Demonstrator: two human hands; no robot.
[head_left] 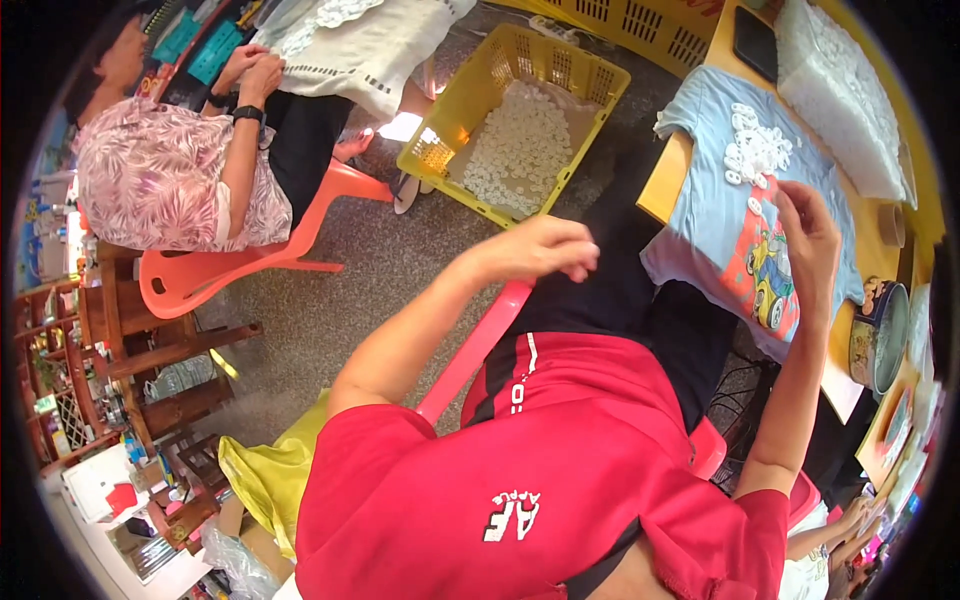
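Observation:
My left hand (540, 250) is over my lap beside the yellow crate, its fingers curled in. Whatever may be in it is too small or hidden to make out. My right hand (812, 228) is above a light blue T-shirt (690, 170) spread on the table, with thumb and forefinger slightly apart. Just left of its fingertips a single small white ring-shaped piece (755, 206) lies on the shirt's colourful print (768, 270). Farther up the cloth is a loose heap of similar white pieces (755, 145).
A yellow plastic crate (615, 95) on the floor holds many white pieces. A clear bag of white pieces (840, 100), a dark phone (755, 42) and a round tin (878, 335) are on the table. At left, another person (180, 180) sits on an orange chair (325, 215).

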